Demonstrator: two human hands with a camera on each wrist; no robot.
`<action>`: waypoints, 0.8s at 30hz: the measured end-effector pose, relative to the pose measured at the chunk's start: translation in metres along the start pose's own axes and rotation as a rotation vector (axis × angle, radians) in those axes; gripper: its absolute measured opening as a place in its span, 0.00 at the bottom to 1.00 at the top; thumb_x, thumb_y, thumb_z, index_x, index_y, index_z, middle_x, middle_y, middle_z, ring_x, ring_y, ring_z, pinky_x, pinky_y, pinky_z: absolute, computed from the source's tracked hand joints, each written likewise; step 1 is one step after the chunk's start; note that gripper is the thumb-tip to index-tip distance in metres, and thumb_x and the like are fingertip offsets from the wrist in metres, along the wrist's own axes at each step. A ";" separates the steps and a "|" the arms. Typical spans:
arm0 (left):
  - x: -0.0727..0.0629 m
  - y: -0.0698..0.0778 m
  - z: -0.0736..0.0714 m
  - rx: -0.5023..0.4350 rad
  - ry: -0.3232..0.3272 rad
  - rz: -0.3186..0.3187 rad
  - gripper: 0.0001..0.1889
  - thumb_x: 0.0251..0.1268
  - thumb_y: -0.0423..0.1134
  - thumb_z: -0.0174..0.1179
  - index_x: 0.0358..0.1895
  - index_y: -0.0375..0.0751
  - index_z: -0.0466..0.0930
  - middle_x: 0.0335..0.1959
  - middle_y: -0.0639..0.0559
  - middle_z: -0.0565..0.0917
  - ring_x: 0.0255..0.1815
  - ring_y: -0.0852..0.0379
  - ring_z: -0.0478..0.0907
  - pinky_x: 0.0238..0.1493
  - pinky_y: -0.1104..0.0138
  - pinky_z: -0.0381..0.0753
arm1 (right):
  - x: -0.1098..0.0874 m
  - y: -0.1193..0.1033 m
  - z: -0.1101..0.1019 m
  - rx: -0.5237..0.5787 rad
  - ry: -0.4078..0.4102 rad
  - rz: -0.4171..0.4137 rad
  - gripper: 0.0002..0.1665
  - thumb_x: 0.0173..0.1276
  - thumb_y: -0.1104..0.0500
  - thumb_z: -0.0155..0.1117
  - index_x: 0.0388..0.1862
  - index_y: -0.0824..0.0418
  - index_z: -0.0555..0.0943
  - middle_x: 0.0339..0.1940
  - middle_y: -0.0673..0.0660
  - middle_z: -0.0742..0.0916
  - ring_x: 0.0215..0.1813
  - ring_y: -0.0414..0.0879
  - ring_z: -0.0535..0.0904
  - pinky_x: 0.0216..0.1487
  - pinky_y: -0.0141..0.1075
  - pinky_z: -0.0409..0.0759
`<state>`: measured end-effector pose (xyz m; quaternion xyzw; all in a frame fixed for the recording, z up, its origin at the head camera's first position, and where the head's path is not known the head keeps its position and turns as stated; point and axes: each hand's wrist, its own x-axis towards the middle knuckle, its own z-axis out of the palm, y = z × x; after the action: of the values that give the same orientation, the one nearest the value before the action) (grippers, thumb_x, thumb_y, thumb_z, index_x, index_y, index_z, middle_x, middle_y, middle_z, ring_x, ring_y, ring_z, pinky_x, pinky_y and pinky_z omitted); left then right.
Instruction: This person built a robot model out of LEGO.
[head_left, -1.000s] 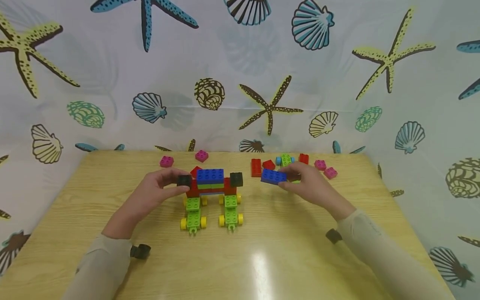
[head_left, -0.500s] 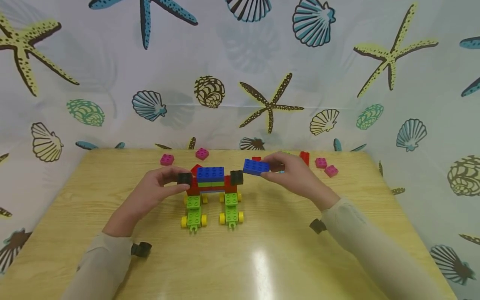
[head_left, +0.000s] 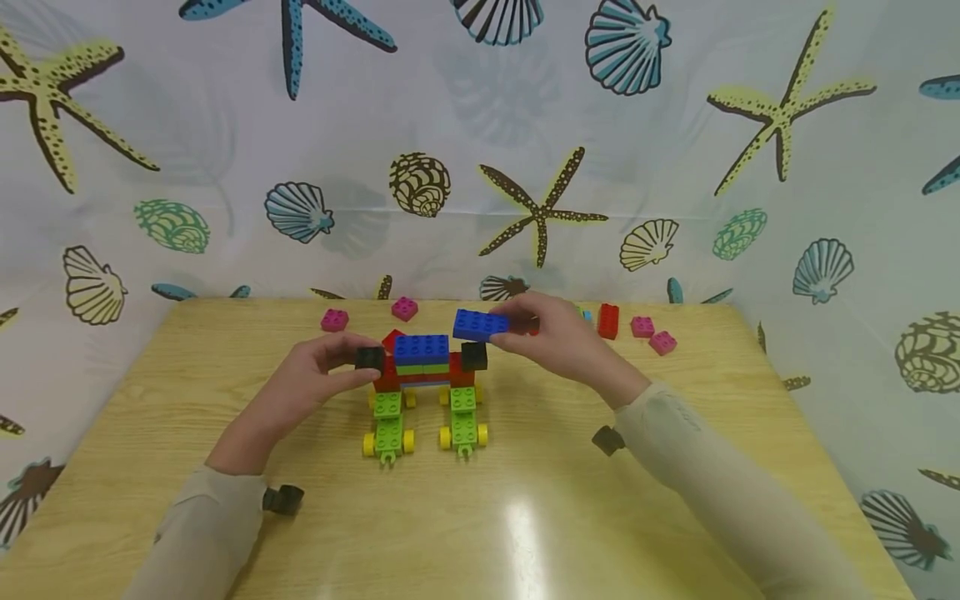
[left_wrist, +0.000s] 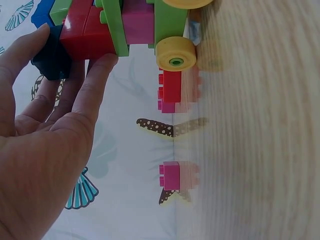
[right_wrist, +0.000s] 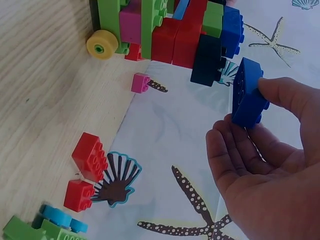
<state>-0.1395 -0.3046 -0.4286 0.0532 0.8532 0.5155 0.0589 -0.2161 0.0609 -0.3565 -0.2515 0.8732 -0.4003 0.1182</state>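
In the head view, a toy-brick vehicle [head_left: 388, 379] stands on green wheeled bases [head_left: 463, 427] with yellow wheels. Its middle is topped by a blue brick [head_left: 422, 348]. My left hand [head_left: 296, 392] pinches the black brick [head_left: 369, 358] at its left end; in the left wrist view, one fingertip reaches the red brick [left_wrist: 95, 37]. Between thumb and fingers, my right hand [head_left: 562, 337] holds another blue brick [head_left: 474, 325], slightly tilted, close to the black brick [head_left: 474, 357] at the right end. The right wrist view shows a gap between that blue brick [right_wrist: 247, 95] and the vehicle.
Pink bricks [head_left: 334, 320] lie at the table's back left, and two more pink bricks [head_left: 663, 342] at the back right. A red brick [head_left: 608, 321] stands nearby. A green piece with blue wheels [right_wrist: 57, 217] lies near loose red bricks [right_wrist: 90, 156]. A patterned cloth [head_left: 450, 250] hangs behind.
My right hand has carried the blue brick leftward and slightly up, from right of the vehicle to above its right black brick. My left hand has stayed on the left black brick.
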 end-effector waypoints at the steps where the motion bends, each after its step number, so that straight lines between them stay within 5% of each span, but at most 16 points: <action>1: 0.000 0.000 0.000 -0.003 -0.001 0.002 0.26 0.81 0.49 0.71 0.73 0.42 0.81 0.74 0.41 0.84 0.83 0.34 0.75 0.81 0.38 0.78 | 0.001 -0.001 0.001 -0.001 -0.003 -0.003 0.24 0.80 0.51 0.75 0.70 0.54 0.86 0.62 0.54 0.91 0.62 0.52 0.88 0.68 0.50 0.90; 24: -0.002 0.003 0.001 -0.010 0.004 0.016 0.27 0.81 0.45 0.71 0.75 0.42 0.80 0.75 0.40 0.82 0.84 0.33 0.73 0.82 0.35 0.76 | 0.026 -0.029 0.028 0.030 -0.103 -0.073 0.24 0.81 0.51 0.74 0.71 0.54 0.86 0.67 0.53 0.89 0.69 0.52 0.88 0.76 0.50 0.86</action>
<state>-0.1369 -0.3027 -0.4259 0.0588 0.8503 0.5202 0.0535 -0.2168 0.0133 -0.3526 -0.3018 0.8501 -0.4040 0.1518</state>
